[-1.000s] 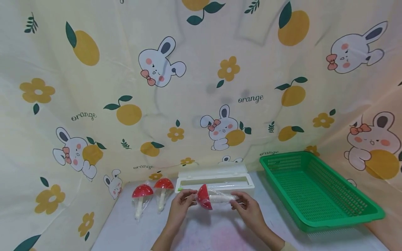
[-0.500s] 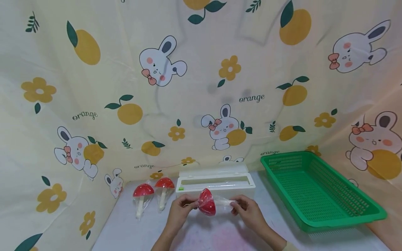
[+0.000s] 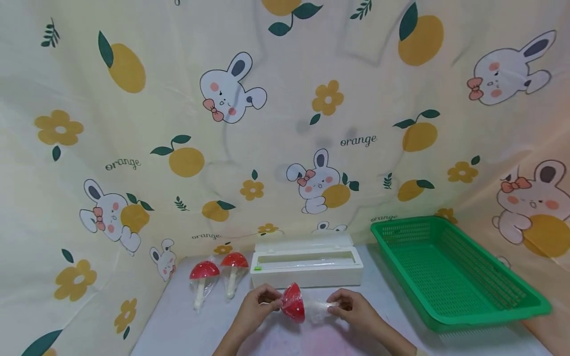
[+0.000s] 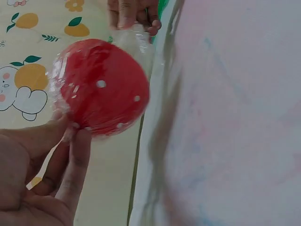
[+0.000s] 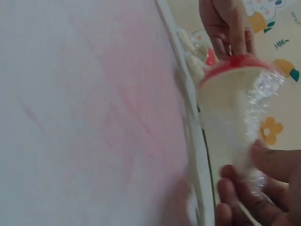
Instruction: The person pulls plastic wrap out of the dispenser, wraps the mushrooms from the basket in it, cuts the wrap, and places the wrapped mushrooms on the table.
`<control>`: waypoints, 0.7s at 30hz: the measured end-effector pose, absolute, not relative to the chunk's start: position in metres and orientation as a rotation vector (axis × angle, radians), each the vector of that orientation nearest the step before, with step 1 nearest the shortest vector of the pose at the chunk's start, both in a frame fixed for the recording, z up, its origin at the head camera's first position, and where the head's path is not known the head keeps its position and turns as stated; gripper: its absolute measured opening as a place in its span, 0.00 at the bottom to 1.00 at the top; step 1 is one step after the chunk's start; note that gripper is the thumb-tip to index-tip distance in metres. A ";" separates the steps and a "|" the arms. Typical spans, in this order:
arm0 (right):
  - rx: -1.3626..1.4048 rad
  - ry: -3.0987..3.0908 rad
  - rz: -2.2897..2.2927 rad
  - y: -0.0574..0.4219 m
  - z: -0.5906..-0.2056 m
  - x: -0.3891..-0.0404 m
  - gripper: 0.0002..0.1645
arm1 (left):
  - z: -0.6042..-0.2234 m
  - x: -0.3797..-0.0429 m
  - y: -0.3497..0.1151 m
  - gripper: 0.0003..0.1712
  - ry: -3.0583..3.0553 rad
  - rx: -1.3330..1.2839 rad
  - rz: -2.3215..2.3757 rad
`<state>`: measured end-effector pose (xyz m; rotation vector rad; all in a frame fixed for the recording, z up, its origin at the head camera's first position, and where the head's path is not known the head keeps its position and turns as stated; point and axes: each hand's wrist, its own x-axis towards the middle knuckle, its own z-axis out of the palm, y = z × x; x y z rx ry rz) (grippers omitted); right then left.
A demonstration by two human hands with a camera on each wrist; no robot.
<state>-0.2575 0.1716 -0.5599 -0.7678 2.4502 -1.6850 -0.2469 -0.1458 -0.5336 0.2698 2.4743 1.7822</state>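
Observation:
A toy mushroom (image 3: 293, 303) with a red, white-dotted cap and a pale stem lies sideways between my hands, wrapped in clear plastic film. My left hand (image 3: 258, 307) pinches the film at the top of the cap. At the other end, my right hand (image 3: 354, 309) pinches the wrapped stem tip. The left wrist view shows the shiny film (image 4: 56, 84) bunched around the cap. In the right wrist view the film (image 5: 256, 101) hangs wrinkled along the stem. Two more wrapped mushrooms, one at the far left (image 3: 205, 270) and one beside it (image 3: 234, 260), lie on the table.
A white cling film dispenser (image 3: 307, 278) with its lid raised stands just behind my hands. To the right sits a green plastic basket (image 3: 485, 316) with slotted walls. A patterned cloth (image 3: 276, 123) hangs behind the white table (image 3: 169, 326).
Both hands have come down and nearer with the mushroom, away from the dispenser. The cap has turned so that more of its dotted top shows. Both grips have stayed on the mushroom's two ends.

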 end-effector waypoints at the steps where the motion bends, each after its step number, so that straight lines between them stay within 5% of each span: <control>1: -0.787 2.459 -1.667 0.172 -0.561 -0.258 0.11 | -0.535 -0.247 -0.146 0.11 2.479 0.275 1.767; 21: -0.801 2.591 -1.369 0.174 -0.564 -0.257 0.13 | -0.540 -0.242 -0.151 0.14 2.510 0.400 1.602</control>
